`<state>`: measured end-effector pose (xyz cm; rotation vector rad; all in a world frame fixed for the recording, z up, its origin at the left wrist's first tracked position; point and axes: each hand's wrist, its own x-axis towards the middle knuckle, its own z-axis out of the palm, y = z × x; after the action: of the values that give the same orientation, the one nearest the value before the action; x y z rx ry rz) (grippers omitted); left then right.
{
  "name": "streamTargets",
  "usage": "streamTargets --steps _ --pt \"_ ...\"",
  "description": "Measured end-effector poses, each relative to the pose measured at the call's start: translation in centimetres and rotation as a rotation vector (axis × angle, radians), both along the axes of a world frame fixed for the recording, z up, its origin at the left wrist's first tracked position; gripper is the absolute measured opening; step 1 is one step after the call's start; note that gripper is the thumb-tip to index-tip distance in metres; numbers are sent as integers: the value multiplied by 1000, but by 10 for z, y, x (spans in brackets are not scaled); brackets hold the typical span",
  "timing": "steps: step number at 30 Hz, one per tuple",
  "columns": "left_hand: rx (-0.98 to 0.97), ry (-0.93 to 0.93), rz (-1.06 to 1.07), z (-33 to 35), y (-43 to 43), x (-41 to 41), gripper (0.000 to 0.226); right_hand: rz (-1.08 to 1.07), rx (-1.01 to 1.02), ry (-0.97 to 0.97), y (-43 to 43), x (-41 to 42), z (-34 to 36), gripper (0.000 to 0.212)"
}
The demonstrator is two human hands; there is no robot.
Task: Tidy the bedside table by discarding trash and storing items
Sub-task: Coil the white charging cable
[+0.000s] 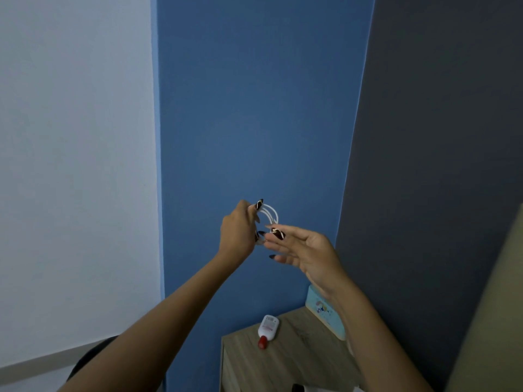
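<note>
Head: wooden bedside table, blue wall

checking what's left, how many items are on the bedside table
2: a red-capped white bottle lying near the left edge, a light blue box against the wall. More may be hidden.

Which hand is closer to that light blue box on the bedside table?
Right. The right hand is raised above the light blue box, its wrist in front of it; the left hand, gripping the white cable, is farther left and higher.

dim bluish light, soft focus, curved edges
</note>
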<state>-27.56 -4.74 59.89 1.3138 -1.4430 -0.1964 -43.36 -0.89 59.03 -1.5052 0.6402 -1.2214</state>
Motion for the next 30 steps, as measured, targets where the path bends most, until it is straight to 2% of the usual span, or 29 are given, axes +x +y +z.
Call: streamTargets --steps 3,6,10,13,17,20,23,25,26,27,28,30 --pt "-2 5 -57 1 3 -5 34 -118 -13 -5 -2 4 0 19" --pt "2 11 -156 -1 8 -15 34 -316 -115 86 -9 9 -7 7" --pt "-10 -1 -208 -4 11 -19 33 -581 -283 168 -16 10 -11 15" --pt "-20 34 -236 -6 11 -19 32 -581 -246 152 -17 13 -14 20" --pt "-52 93 -269 -7 16 -23 35 -568 -184 22 -20 17 -21 9" --pt "-90 120 -262 -6 19 -28 36 -660 -146 -29 -20 19 -24 34" --pt "-109 76 -251 -7 20 -34 33 -616 -26 -115 -23 22 -26 38" --pt "-116 55 -258 -9 20 -39 31 -595 -5 -47 -23 23 -26 24" --pt "-119 50 -256 -9 21 -41 30 -580 -21 16 -23 22 -25 8" --pt "-117 48 -252 -10 20 -41 30 -553 -45 82 -22 21 -25 10" --pt "-110 51 -251 -11 19 -40 30 -533 -61 142 -22 19 -26 22" --pt "-69 67 -259 -14 15 -38 30 -522 -125 231 -22 15 -27 25"
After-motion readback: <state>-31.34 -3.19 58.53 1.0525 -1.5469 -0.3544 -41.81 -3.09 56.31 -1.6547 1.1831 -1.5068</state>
